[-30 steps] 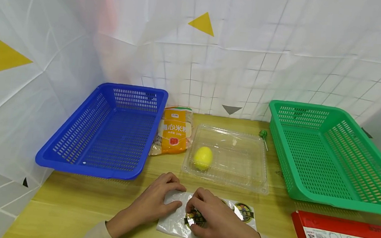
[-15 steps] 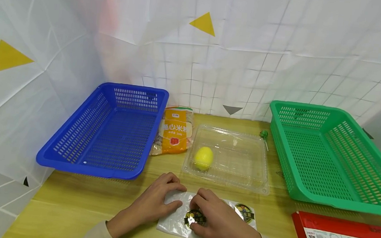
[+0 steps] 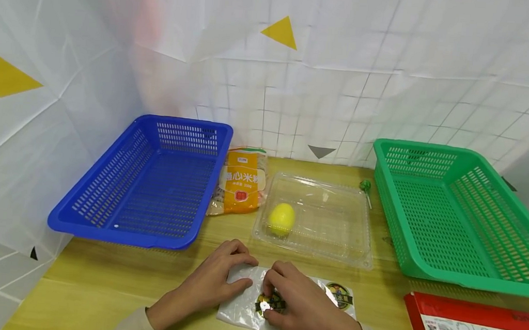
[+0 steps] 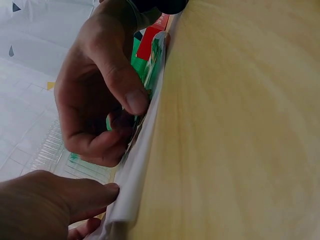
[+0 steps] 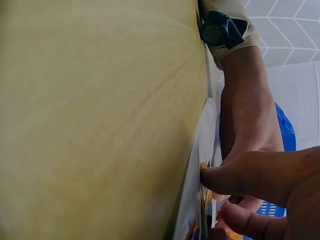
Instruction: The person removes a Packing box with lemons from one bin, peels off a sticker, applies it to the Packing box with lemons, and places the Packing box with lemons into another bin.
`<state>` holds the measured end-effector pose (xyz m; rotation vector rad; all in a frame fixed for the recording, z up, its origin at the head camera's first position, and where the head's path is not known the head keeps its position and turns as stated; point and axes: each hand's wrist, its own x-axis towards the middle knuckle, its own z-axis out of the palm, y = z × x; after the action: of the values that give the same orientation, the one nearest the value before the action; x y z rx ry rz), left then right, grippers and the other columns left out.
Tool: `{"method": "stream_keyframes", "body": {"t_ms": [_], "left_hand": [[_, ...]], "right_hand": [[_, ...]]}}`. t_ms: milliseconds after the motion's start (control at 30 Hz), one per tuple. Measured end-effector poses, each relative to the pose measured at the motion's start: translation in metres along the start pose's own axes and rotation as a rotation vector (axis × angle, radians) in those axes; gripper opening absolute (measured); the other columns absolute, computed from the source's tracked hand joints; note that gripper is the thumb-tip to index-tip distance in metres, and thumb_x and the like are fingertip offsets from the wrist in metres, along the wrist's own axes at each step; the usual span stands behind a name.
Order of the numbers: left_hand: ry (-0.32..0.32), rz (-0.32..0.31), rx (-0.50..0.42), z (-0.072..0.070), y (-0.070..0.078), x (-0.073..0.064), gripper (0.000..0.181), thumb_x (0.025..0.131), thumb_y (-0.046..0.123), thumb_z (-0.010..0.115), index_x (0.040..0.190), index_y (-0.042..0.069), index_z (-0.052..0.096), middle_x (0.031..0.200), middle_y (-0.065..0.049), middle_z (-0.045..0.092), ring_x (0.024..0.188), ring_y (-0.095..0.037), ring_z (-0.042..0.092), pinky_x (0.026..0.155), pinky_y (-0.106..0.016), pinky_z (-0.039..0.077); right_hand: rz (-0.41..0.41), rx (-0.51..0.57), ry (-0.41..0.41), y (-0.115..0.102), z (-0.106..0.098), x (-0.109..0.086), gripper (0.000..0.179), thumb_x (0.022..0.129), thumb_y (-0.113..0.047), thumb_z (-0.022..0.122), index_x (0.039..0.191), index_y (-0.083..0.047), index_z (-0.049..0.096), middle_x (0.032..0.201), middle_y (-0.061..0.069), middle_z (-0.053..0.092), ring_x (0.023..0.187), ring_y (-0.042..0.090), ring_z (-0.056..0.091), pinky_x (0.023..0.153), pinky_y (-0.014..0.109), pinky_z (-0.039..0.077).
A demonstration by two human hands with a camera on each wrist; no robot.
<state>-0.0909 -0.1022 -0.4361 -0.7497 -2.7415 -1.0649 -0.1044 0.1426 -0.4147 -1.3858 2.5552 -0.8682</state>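
A white glossy sheet with round dark fruit stickers lies on the table in front of the person. The left hand rests at its left edge, with the thumb tip on the sheet and the fingers loosely bent. Over one round sticker the right hand curls its fingers, thumb and fingertips at the sticker's edge. Another sticker shows beyond the right hand. The left wrist view has the right hand's thumb close against the raised sheet edge; some fingertips there are hidden.
A clear plastic clamshell box with a yellow lemon stands behind the hands. Around it are an orange rice pasta bag, green lollipop, blue basket, green basket and red pasta box.
The right fingertips have shifted slightly over the sticker, and the sticker edge behind that hand is now covered. The left hand stays in place.
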Motion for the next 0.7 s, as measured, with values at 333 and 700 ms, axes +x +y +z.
{"method": "stream_keyframes", "body": {"t_ms": [333,700], "left_hand": [[-0.01,-0.015,-0.005,0.0,0.0,0.0,0.027,0.088,0.013,0.084,0.114,0.015,0.076,0.112,0.008,0.057,0.109,-0.013,0.052,0.095,-0.04,0.049],[-0.002,0.0,-0.001,0.0,0.0,-0.001,0.027,0.087,0.012,0.085,0.112,0.014,0.077,0.112,0.008,0.057,0.109,-0.014,0.053,0.096,-0.04,0.049]], "right_hand": [[-0.003,0.125,-0.039,0.004,-0.004,0.002,0.018,0.093,-0.012,0.077,0.095,-0.024,0.064,0.097,-0.015,0.052,0.089,0.004,0.05,0.076,0.023,0.049],[-0.005,0.384,0.078,0.001,-0.033,0.003,0.005,0.099,-0.016,0.073,0.101,-0.02,0.076,0.092,-0.015,0.07,0.078,0.004,0.064,0.062,0.027,0.056]]}}
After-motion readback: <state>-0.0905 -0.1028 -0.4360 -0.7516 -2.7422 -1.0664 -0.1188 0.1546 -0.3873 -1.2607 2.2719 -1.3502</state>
